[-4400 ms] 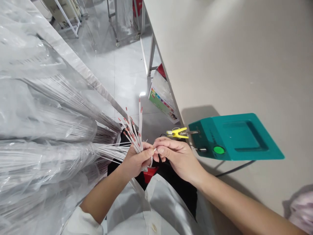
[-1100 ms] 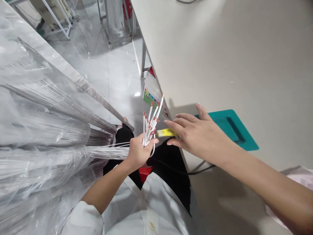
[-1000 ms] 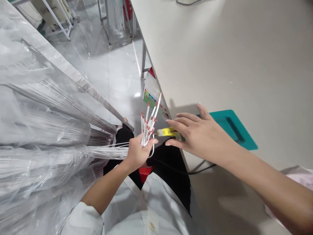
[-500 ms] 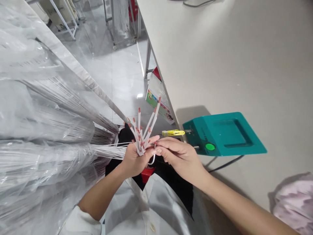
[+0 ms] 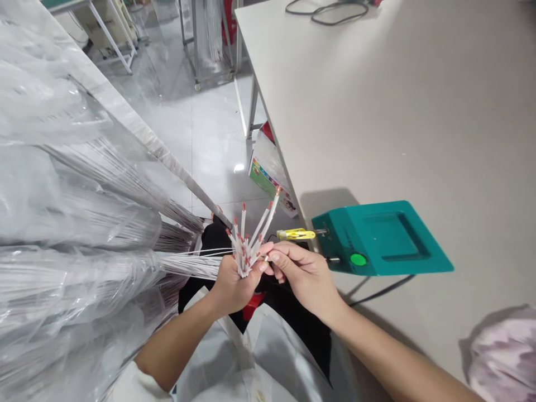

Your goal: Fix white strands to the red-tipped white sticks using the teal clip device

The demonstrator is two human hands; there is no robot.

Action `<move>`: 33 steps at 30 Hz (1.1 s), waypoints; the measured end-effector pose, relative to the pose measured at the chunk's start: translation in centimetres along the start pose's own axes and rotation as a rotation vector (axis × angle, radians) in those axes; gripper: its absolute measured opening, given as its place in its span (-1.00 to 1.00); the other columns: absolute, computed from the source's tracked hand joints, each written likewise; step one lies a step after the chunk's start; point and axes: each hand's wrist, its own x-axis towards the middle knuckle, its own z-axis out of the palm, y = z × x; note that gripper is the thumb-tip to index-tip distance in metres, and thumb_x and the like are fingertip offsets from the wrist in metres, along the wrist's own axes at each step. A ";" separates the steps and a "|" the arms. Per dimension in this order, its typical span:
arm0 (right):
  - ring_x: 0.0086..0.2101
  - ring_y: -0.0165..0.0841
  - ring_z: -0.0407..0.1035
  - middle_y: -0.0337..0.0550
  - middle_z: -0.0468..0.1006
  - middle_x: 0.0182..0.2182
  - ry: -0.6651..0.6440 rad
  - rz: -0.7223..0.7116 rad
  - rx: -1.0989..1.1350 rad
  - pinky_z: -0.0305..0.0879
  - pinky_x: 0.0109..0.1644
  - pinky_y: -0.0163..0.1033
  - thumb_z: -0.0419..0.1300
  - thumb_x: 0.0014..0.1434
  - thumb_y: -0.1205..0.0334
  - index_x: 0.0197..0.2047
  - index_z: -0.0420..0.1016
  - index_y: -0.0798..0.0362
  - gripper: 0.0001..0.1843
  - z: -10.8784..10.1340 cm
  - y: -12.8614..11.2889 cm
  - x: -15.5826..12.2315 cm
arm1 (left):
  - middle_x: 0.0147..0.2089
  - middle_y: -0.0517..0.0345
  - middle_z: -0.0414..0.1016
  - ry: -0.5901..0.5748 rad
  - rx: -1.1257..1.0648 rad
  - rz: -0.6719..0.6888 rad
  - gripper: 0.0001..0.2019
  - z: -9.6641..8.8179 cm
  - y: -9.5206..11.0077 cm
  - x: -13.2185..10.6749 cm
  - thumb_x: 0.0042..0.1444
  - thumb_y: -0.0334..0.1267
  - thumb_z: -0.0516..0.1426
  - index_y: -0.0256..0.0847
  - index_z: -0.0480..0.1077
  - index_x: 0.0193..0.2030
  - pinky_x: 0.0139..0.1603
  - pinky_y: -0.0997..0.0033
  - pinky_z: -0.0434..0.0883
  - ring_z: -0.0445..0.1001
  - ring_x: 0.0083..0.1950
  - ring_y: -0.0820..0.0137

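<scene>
Above the dark lap [image 5: 312, 335], gripping a bundle of white wires [image 5: 243, 258] in the closed left hand [image 5: 234, 288], with reddish ends fanning upward. Pinching one wire end [image 5: 267, 258] between thumb and fingers of the right hand [image 5: 307, 279]. Holding both hands together at the fingertips, just off the left edge of the pale table [image 5: 397, 111]. Working near a yellow clip [image 5: 297, 234] at the left side of a teal device [image 5: 360, 231], and beside plastic-wrapped wire bundles [image 5: 84, 273] on the left.

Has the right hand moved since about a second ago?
Yes: the right hand moved left, uncovering the teal box, and is now beside the left hand.
</scene>
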 end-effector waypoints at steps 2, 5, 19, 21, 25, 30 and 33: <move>-0.64 -0.52 0.21 -0.24 0.38 -0.59 0.034 -0.011 -0.008 0.23 -0.60 -0.37 0.14 0.14 0.09 -0.39 0.52 0.09 -0.74 0.0 0.0 -0.1 | -0.40 0.08 0.54 0.046 -0.014 -0.081 -0.76 -0.1 0.0 0.1 0.05 -0.21 0.11 -0.25 0.53 -0.23 -0.44 0.46 0.34 0.36 -0.53 0.48; -0.64 -0.54 0.24 -0.13 0.49 -0.37 0.186 -0.121 -0.076 0.30 -0.57 -0.33 0.13 0.15 0.12 -0.19 0.53 0.03 -0.76 -0.2 0.0 -0.3 | -0.40 0.12 0.53 0.072 -0.057 -0.180 -0.63 -0.3 0.0 0.5 0.05 -0.19 0.10 -0.25 0.44 -0.01 -0.63 0.53 0.19 0.15 -0.68 0.61; -0.48 -0.44 0.33 -0.18 0.44 -0.54 0.061 -0.331 -0.505 0.26 -0.39 -0.36 0.05 0.18 0.29 -0.51 0.45 0.08 -0.74 0.3 -0.2 0.4 | -0.19 -0.01 0.58 0.224 0.057 -0.150 -0.59 0.7 -0.2 0.6 -0.11 -0.17 0.18 -0.27 0.50 -0.09 -0.05 0.31 0.41 0.49 -0.10 0.20; -0.52 -0.46 0.29 -0.20 0.40 -0.58 0.107 -0.364 -0.521 0.21 -0.44 -0.37 0.04 0.17 0.31 -0.58 0.38 0.09 -0.70 0.4 0.1 0.3 | -0.12 -0.03 0.57 0.254 0.047 -0.129 -0.61 1.2 -0.5 0.5 -0.14 -0.14 0.18 -0.26 0.53 -0.16 0.06 0.25 0.36 0.47 -0.02 0.16; -0.52 -0.46 0.26 -0.21 0.37 -0.59 0.129 -0.433 -0.535 0.19 -0.47 -0.37 0.03 0.16 0.34 -0.55 0.39 0.10 -0.74 0.5 0.4 0.3 | -0.12 -0.05 0.56 0.322 0.013 -0.099 -0.62 1.8 -0.9 0.3 -0.11 -0.06 0.15 -0.25 0.55 -0.20 0.11 0.19 0.31 0.46 0.01 0.13; -0.39 -0.42 0.39 -0.12 0.48 -0.43 0.094 -0.521 -0.540 0.34 -0.31 -0.36 0.05 0.16 0.38 -0.31 0.50 0.09 -0.81 0.1 0.1 0.1 | -0.10 -0.05 0.55 0.358 0.003 -0.120 -0.52 0.8 -1.3 0.3 -0.14 0.01 0.19 -0.26 0.50 -0.12 -0.18 0.34 0.46 0.53 -0.24 0.25; -0.22 -0.38 0.41 -0.03 0.50 -0.23 0.161 -0.658 -0.550 0.37 -0.13 -0.33 0.09 0.13 0.40 -0.07 0.45 0.07 -0.71 -0.1 -0.4 -0.1 | -0.19 -0.03 0.56 0.470 0.007 -0.121 -0.43 0.3 -1.2 0.3 -0.14 0.08 0.18 -0.28 0.44 -0.04 -0.49 0.43 0.40 0.40 -0.54 0.43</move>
